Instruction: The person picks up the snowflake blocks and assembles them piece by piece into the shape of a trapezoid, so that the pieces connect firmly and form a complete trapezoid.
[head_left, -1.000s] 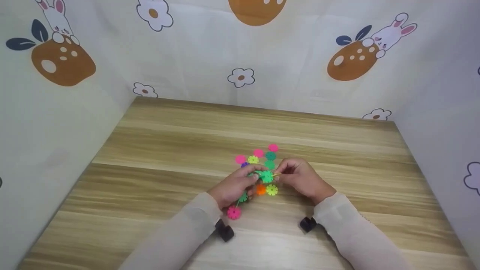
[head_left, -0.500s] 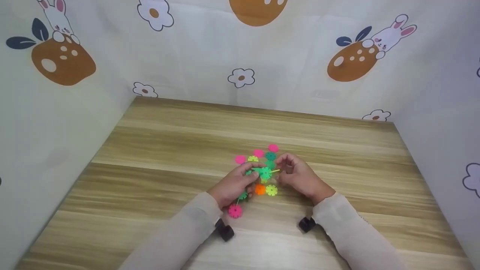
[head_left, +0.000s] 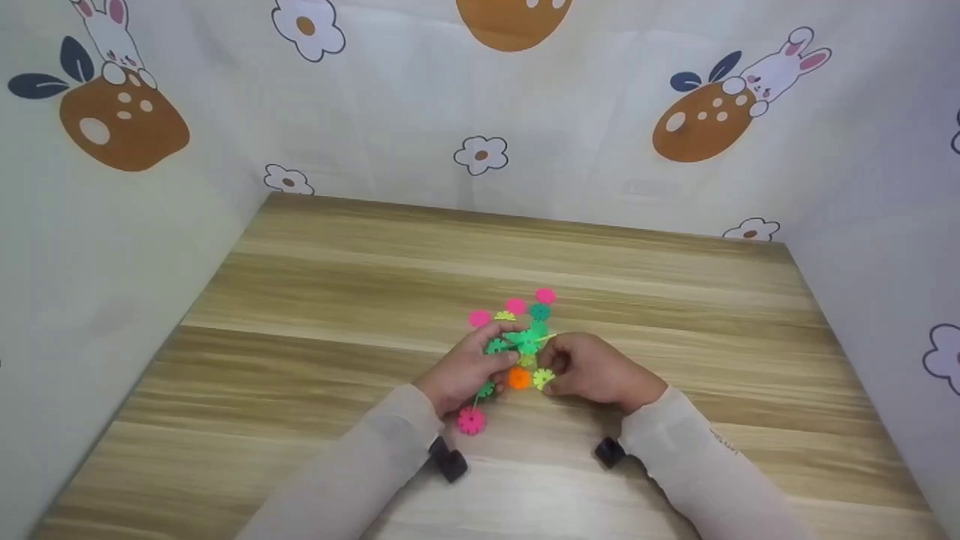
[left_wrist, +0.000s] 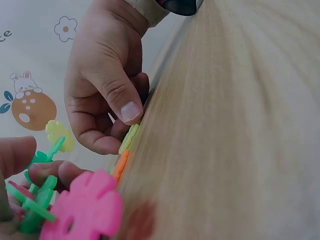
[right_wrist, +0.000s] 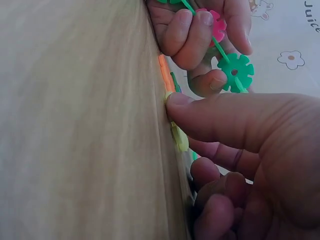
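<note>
My left hand (head_left: 466, 373) grips a joined chain of notched plastic snowflake discs just over the table. A pink disc (left_wrist: 85, 210) forms its near end, and a green disc (right_wrist: 236, 72) stands out past the fingers. At the far end a yellow disc (left_wrist: 61, 135) is slotted into a green one; the palm and fingers hide part of the chain. Lower down, my right hand (head_left: 604, 369) has thumb and fingers at the edges of a loose yellow disc (head_left: 541, 378) lying flat on the table. Beside that lies an orange disc (head_left: 519, 378).
Several more loose discs lie behind the hands, among them a pink disc (head_left: 545, 295) and a dark green disc (head_left: 539, 312). The wood-grain table (head_left: 337, 285) is bounded by printed cloth walls (head_left: 405, 105) at the back and sides.
The right hand has let go of the yellow disc at the chain's far end and come down to the loose yellow disc on the table. The left hand keeps its hold, nearly still.
</note>
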